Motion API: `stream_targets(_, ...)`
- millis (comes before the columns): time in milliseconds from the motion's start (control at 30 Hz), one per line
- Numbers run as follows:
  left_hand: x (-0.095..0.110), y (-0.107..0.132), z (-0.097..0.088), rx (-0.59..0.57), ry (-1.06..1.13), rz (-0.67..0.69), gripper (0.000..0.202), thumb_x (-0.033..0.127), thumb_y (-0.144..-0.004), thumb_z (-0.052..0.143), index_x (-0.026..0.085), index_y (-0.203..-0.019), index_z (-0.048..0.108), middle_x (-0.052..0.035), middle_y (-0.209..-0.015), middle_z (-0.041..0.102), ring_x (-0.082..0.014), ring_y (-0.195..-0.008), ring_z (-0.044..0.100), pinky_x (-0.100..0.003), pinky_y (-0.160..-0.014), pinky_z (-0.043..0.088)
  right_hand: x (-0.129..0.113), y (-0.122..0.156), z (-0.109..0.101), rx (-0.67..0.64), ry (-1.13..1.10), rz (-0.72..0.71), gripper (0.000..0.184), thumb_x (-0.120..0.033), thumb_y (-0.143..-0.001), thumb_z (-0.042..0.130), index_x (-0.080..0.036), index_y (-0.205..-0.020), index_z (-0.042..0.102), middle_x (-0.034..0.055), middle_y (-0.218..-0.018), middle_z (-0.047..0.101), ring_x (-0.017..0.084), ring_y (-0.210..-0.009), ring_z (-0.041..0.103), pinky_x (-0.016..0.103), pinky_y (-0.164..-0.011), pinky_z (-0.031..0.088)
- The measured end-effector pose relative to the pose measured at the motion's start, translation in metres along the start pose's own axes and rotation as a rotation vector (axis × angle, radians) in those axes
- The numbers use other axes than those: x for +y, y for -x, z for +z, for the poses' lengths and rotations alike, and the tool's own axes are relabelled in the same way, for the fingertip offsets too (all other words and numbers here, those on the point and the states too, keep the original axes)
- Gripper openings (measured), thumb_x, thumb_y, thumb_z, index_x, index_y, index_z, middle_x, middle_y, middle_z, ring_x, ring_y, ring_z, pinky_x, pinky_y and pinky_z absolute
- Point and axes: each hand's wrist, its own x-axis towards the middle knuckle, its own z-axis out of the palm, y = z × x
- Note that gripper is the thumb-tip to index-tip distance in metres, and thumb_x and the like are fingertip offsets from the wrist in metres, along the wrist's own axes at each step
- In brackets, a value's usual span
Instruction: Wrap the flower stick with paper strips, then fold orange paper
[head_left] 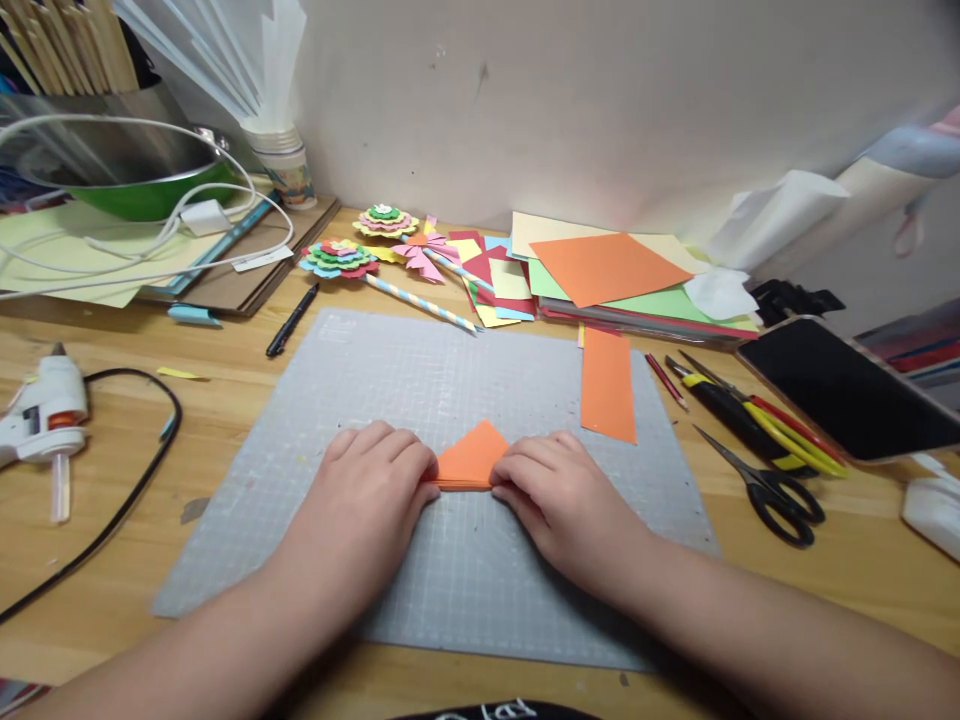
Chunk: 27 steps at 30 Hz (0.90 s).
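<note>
A piece of orange paper [472,458], folded into layers with a pointed top, lies at the middle of the grey cutting mat [390,390]. My left hand [379,475] pinches its left end, fingers closed on the edge. At the right end, my right hand [555,490] grips the paper between thumb and fingers. The layered folded edge faces me. An orange paper strip [609,385] rests on the mat's upper right part. Fingertips cover both ends of the folded paper.
Scissors [772,490], a utility knife [739,420] and a phone [855,385] lie to the right. A glue gun [49,415] with its black cord is at left, near a black pen [292,320]. Paper flowers [341,260] and stacked coloured paper [611,268] line the back.
</note>
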Motion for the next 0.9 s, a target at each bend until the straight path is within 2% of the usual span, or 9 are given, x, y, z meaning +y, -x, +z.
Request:
stream_targets(200, -0.003, 0.002, 0.003, 0.031, 0.009, -0.001, 0.008, 0.025, -0.088, 0.056, 0.021, -0.083, 0.06, -0.0011, -0.084, 0.065, -0.0222, -0.085, 0.052, -0.037, -0.075, 0.032, 0.0, 0.002, 0.002, -0.002, -0.023, 0.018, 0.014, -0.014, -0.092, 0.049, -0.017, -0.085, 0.061, 0.0029, -0.083, 0.064, 0.018, -0.079, 0.054, 0.033, -0.075, 0.034)
stream_targets(467, -0.007, -0.005, 0.008, 0.018, -0.1, 0.081, 0.014, 0.022, -0.091, 0.049, 0.019, -0.083, 0.059, -0.003, -0.082, 0.064, -0.0233, -0.082, 0.051, -0.039, -0.074, 0.032, -0.001, 0.0, 0.0, 0.001, -0.056, 0.05, 0.012, -0.011, -0.09, 0.051, -0.017, -0.083, 0.059, 0.0016, -0.083, 0.065, 0.017, -0.079, 0.055, 0.032, -0.074, 0.033)
stream_targets(600, -0.006, 0.0, 0.009, 0.018, -0.16, 0.096, 0.018, 0.021, -0.092, 0.044, 0.018, -0.081, 0.058, -0.0047, -0.08, 0.063, -0.0239, -0.08, 0.05, -0.039, -0.072, 0.032, -0.001, 0.0, 0.002, 0.002, -0.056, 0.055, 0.013, -0.011, -0.09, 0.051, -0.018, -0.083, 0.06, 0.0013, -0.082, 0.065, 0.016, -0.078, 0.055, 0.033, -0.074, 0.033)
stream_targets(767, -0.005, 0.011, 0.006, -0.017, -0.158, 0.03, 0.017, 0.021, -0.09, 0.045, 0.019, -0.079, 0.058, -0.0046, -0.078, 0.062, -0.0237, -0.077, 0.051, -0.038, -0.07, 0.032, -0.007, 0.0, 0.008, 0.0, -0.051, 0.002, 0.017, -0.01, -0.09, 0.047, -0.017, -0.082, 0.06, 0.0026, -0.081, 0.065, 0.017, -0.078, 0.055, 0.032, -0.073, 0.033)
stream_targets(900, -0.003, 0.011, -0.001, -0.048, -0.069, -0.028, 0.015, 0.022, -0.087, 0.049, 0.019, -0.077, 0.06, -0.0045, -0.078, 0.063, -0.0242, -0.078, 0.052, -0.039, -0.072, 0.034, -0.01, -0.002, 0.012, -0.014, 0.001, 0.008, 0.018, -0.009, -0.09, 0.045, -0.017, -0.082, 0.06, 0.0027, -0.079, 0.064, 0.017, -0.076, 0.053, 0.032, -0.072, 0.032)
